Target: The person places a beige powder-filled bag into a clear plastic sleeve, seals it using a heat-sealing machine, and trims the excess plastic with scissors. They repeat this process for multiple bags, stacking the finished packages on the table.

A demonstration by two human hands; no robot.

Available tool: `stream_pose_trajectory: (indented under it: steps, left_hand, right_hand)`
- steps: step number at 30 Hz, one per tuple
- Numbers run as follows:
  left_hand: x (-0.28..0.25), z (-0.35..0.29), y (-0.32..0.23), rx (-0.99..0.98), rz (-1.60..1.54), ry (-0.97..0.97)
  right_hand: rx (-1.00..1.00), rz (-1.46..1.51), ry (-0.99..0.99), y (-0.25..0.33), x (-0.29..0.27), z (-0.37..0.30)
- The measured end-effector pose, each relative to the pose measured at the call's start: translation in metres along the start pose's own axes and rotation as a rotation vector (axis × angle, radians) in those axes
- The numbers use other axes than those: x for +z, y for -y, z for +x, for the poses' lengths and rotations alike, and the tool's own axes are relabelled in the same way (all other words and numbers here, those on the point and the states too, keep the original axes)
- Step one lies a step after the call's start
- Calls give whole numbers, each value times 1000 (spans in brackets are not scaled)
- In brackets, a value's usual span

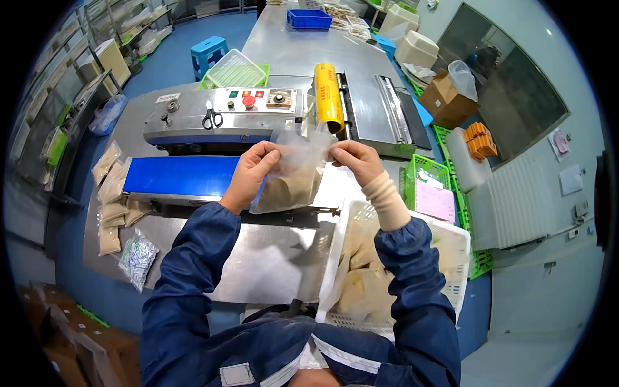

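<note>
Between my two hands hangs a clear plastic bag [288, 191] with tan powder or grain in its lower part. My left hand [255, 169] pinches its upper left edge, thumb on top. At the bag's upper right corner, the fingers of my right hand [358, 160] are closed on the film. Behind the bag stands a metal band sealing machine [193, 120] with knobs and a red button; black-handled scissors [211, 117] lie on it. Its blue conveyor belt [180, 177] runs left of the bag. Below my right forearm, a white basket [459, 251] holds several similar filled bags [364, 290].
Filled bags [113, 209] pile at the belt's left end, near a printed packet [138, 258]. A yellow film roll [328, 97] sits by a flat wrapping machine [377, 109]. Green baskets [427, 173] line the right side. A blue stool [208, 55] and blue bin [308, 19] are farther off.
</note>
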State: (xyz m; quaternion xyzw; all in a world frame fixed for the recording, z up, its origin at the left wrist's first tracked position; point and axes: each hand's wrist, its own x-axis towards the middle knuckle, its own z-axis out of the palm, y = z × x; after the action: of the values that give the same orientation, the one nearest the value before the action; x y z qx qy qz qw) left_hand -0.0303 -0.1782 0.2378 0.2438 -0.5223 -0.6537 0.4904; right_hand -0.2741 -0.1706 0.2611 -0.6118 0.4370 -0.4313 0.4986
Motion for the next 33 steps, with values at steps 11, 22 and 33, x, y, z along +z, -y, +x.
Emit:
stream_pose_trajectory:
  steps: [11, 22, 33]
  left_hand:
    - [-69, -24, 67, -44, -93, -279]
    - [-75, -20, 79, -7, 132, -271]
    - [-70, 1, 86, 7, 14, -396]
  right_hand:
    - [35, 190, -163, -93, 42, 21]
    - [95, 111, -112, -99, 54, 22]
    - [74, 87, -228, -103, 43, 16]
